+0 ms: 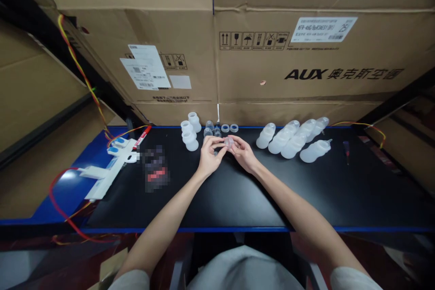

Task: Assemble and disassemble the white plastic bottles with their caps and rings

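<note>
Above the dark work surface, my left hand [209, 156] and my right hand [245, 154] meet at their fingertips. Both pinch a small clear plastic piece [229, 142], perhaps a cap or ring; the fingers cover part of it. Just behind my left hand stand clear domed caps [210, 125], partly hidden by it. Two translucent rings [225, 128] lie flat behind the held piece. To the left, three open white bottles [190, 140] stand close together. Over on the right, several frosted bottles [288, 142] with clear tops form a slanting group.
A power strip [110, 167] with plugs and cables lies at the left, near a red marker [142, 137] and a pixelated item [156, 170]. A small screwdriver [346, 152] lies at the right. Large cardboard boxes [251, 86] wall off the back of the table [234, 208].
</note>
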Demonstrator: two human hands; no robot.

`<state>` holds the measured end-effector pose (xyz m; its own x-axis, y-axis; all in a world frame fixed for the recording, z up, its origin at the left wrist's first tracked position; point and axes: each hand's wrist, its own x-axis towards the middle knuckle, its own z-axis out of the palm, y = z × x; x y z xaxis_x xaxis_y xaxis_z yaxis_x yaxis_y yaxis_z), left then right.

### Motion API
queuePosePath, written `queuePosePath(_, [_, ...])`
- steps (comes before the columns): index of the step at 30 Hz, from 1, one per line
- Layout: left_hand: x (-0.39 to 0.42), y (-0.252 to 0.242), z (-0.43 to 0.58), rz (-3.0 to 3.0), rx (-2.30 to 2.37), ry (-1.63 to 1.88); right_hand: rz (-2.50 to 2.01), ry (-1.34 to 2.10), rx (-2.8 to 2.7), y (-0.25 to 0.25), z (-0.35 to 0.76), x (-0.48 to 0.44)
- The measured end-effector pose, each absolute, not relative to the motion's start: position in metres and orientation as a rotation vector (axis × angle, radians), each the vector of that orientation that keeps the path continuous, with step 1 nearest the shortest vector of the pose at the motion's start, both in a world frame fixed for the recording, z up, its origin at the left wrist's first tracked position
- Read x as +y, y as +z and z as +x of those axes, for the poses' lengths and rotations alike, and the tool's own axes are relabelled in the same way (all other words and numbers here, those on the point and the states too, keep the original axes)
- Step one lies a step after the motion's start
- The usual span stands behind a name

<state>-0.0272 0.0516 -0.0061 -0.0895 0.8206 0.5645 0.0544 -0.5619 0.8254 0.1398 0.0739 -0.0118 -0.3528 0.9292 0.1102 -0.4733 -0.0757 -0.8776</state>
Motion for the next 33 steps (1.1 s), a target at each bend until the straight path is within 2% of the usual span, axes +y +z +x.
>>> queuePosePath(13, [0.032, 0.003, -0.030, 1.794, 0.790, 1.587, -0.571, 1.682, -1.198, -0.003, 0.149, 0.075])
queuePosePath(19, [0.033, 0.021, -0.041, 1.863, 1.117, 1.794, -0.625, 1.775, -1.102, 0.004, 0.155, 0.074])
queuePosePath(22, [0.034, 0.024, -0.045, 1.870, 1.190, 1.670, -0.611, 1.842, -1.095, 0.011, 0.153, 0.071])
queuePosePath(26, [0.034, 0.022, -0.043, 1.774, 1.111, 1.482, -0.624, 1.863, -1.155, 0.016, 0.150, 0.069])
queuePosePath(33, [0.036, 0.016, -0.034, 1.432, 1.123, 1.476, -0.753, 1.740, -1.278, 0.015, 0.147, 0.068])
